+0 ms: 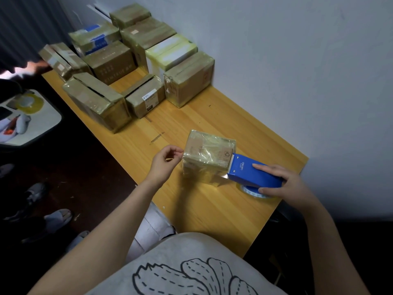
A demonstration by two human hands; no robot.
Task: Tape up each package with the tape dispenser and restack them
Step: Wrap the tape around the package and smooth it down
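Fingers of the right hand [287, 184] are curled round the blue tape dispenser [255, 173], whose toothed edge is set against the right face of the small package [209, 156]. The package's left edge is pinched by the left hand [164, 161]. Taping is judged under way on the wooden table [212, 213]; next the strip must be cut and the package carried to the stacked packages [136, 60].
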